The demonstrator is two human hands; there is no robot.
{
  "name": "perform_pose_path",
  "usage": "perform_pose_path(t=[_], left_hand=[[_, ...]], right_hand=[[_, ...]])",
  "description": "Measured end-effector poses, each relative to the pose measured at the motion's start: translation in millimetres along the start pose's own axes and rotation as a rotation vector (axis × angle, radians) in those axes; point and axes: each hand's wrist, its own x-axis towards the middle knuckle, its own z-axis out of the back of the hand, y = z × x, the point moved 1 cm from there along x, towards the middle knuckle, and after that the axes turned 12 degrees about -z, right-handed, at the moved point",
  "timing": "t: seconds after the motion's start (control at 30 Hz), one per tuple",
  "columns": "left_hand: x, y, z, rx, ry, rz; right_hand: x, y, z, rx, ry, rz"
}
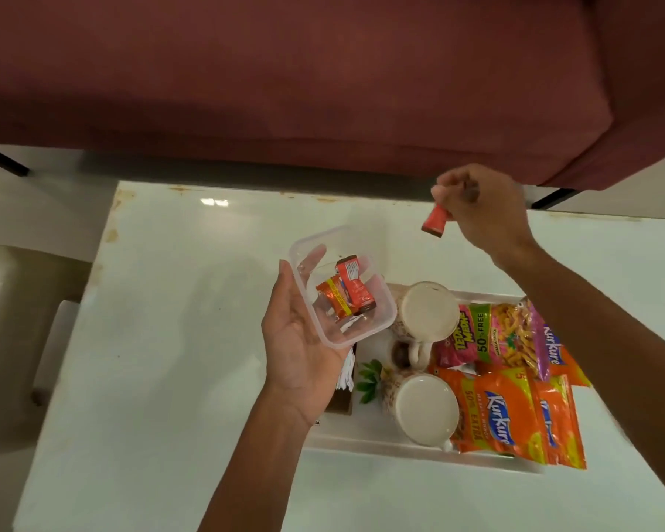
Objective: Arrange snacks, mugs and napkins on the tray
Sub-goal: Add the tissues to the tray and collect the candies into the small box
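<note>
At centre frame the left hand [300, 339] lies palm-up, its grip wide, with straight fingers carrying a clear plastic container [319, 236] that holds a few red-orange wrapped sweets [352, 291]. At upper right, the right hand [488, 209] has its grip pinched on one red sweet [434, 220] above the white table [169, 339]. At lower right, the tray [361, 444] carries two mugs [425, 408], snack packets [515, 412] and white napkins [346, 372] near its left edge.

2 mugs [427, 311] on tray [381, 449], napkins [346, 372] left, snack packets [515, 412] right
</note>
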Motion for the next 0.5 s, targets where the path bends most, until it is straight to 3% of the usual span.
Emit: perform_pose_path(t=[0.13,0.4,0.5], left_hand=[[-7.5,9.1,-17.4,-0.004,0.017,0.025],[-36.5,51.1,-63.0,0.038,0.112,0.073],[-47.7,72.8,-76.7,0.069,0.103,0.095]], right_hand=[[-82.6,58.1,50.6,0.186,0.096,0.241],[-151.1,53.4,78.9,-0.014,0.243,0.399],[-151.9,36.3,104.0,-0.024,0.138,0.462]])
